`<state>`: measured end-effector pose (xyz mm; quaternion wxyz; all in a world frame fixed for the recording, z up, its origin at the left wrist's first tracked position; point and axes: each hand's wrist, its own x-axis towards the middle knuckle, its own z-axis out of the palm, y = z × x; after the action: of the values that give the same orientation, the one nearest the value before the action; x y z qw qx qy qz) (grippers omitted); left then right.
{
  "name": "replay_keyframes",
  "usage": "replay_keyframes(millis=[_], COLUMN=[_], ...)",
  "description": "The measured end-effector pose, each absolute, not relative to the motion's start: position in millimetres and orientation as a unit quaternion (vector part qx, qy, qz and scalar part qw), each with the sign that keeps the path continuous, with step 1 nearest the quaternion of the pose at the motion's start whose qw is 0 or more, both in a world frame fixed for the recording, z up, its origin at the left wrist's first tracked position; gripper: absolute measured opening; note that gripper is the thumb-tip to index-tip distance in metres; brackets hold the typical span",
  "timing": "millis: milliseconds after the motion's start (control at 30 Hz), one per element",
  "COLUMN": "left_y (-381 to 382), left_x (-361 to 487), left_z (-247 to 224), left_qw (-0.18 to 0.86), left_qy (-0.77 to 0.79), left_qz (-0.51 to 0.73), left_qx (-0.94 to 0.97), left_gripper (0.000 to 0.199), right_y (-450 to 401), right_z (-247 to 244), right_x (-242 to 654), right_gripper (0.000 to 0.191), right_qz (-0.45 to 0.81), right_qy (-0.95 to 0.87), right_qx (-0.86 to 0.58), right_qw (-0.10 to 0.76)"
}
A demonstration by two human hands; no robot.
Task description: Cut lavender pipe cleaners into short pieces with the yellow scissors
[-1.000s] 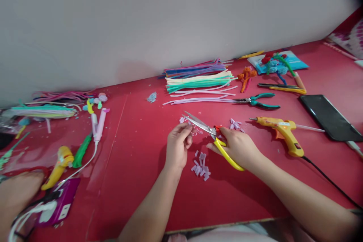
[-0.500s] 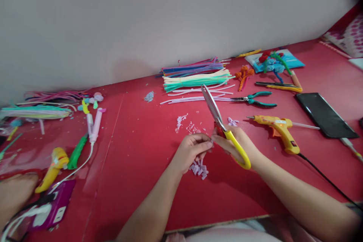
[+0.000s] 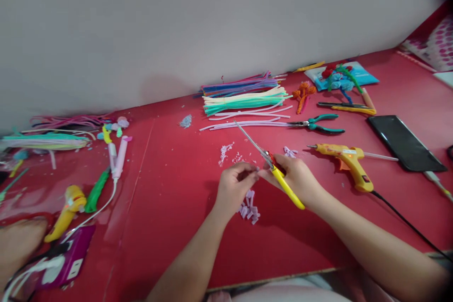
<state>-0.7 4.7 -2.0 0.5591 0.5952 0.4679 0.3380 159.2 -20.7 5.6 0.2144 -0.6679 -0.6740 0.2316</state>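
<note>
My right hand (image 3: 299, 178) grips a pair of scissors (image 3: 288, 189) with a yellow and red handle. Their blades point up and to the left over the table. Close beside it, my left hand (image 3: 233, 186) is closed in a pinch, thumb against fingertips. Whatever sits between those fingers is too small to make out. The fingertips of both hands nearly meet. Just below them lies a small heap of short lilac pipe cleaner pieces (image 3: 251, 210). Another little lilac bunch (image 3: 290, 152) rests behind my right hand. Lilac fluff clippings (image 3: 225, 153) are scattered beyond my left hand.
Pipe cleaner bundles (image 3: 244, 101) lie near the wall, with teal-handled pliers (image 3: 320, 124) in front. To the right are a yellow glue gun (image 3: 345, 153) and a black phone (image 3: 405, 144). At left, another person's arm (image 3: 21, 240) shows near a purple power bank (image 3: 76, 255).
The scissors have swung to the left, and their blades now lie lower and flatter. Both hands have shifted slightly left, uncovering more of the lilac heap.
</note>
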Motion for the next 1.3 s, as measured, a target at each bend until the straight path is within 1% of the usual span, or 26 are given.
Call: replay_keyframes(millis=[100,200,433,800,1300], left_y=[9.6,14.4,18.4,17.9,18.1], left_x=[-5.2,-8.2,-10.2,-11.2,-12.3], left_z=[-1.3,-0.6,2.7,2.9,3.1], left_qw=[0.596,0.605,0.603,0.601,0.597], left_qy=[0.493,0.487,0.492,0.482,0.491], left_qz=[0.410,0.464,0.505,0.516,0.511], left_qx=[0.483,0.425,0.374,0.374,0.376], left_gripper=[0.014,0.015,0.013,0.008,0.014], right_y=[-21.3,-22.9,-27.0,-27.0,-27.4], right_z=[6.3,3.6,-4.6,-10.8,-11.6], right_x=[163.5,161.9,153.1,152.7,153.5], right_gripper=[0.031,0.035,0.042,0.043,0.047], right_qz=[0.193,0.186,0.134,0.077,0.065], right_qy=[-0.695,-0.713,-0.727,-0.741,-0.740], right_qx=[-0.676,-0.669,-0.672,-0.666,-0.669], right_qw=[0.154,0.104,0.048,0.039,0.029])
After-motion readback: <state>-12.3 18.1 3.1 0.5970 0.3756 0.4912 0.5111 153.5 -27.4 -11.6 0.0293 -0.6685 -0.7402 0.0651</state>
